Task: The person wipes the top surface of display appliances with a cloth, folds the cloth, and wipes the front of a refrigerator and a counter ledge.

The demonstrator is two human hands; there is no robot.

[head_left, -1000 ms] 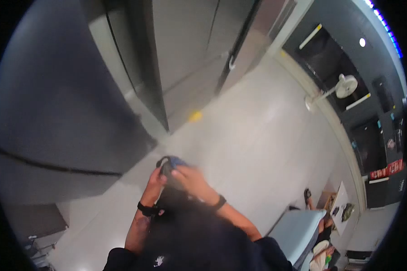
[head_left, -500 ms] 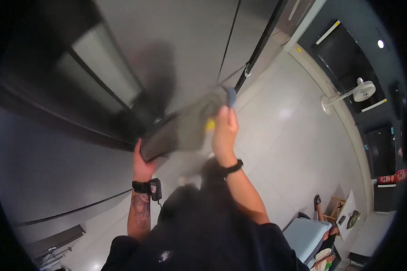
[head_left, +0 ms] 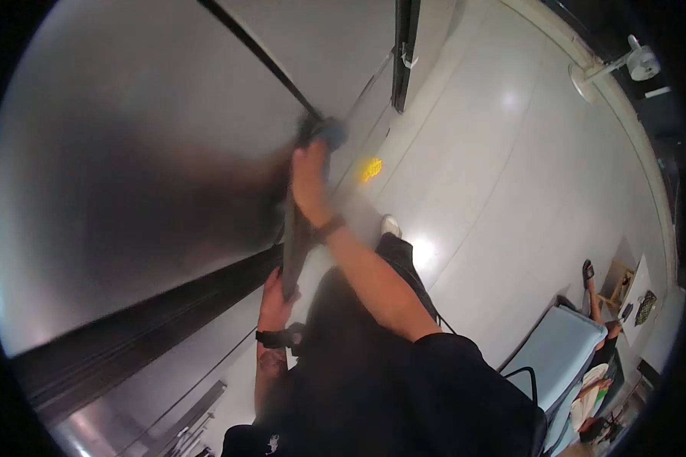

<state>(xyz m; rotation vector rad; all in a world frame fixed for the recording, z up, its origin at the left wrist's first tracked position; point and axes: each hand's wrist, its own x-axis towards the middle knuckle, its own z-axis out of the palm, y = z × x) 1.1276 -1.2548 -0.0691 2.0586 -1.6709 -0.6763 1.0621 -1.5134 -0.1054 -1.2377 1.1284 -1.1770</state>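
Observation:
A long, flat dark grey item (head_left: 298, 247) is held edge-on between both hands, close against a large metallic grey panel (head_left: 129, 167). My left hand (head_left: 276, 298) is closed round its lower end, with a black strap on the wrist. Near the upper end, my right hand (head_left: 309, 183) lies on it with fingers bent over its side. A blurred blue part (head_left: 331, 133) shows just beyond the right fingertips. What exactly the item is cannot be made out.
A yellow mark (head_left: 370, 170) lies on the pale floor (head_left: 465, 152). Black rails (head_left: 160, 327) edge the panel. At the lower right are a light blue lounger (head_left: 560, 343) and a seated person (head_left: 593, 396). A white fan (head_left: 642, 62) stands at the upper right.
The item, first bunched between the hands, was stretched out and is now turned upright against the panel. Both hands have moved with it. The view has shifted toward the panel.

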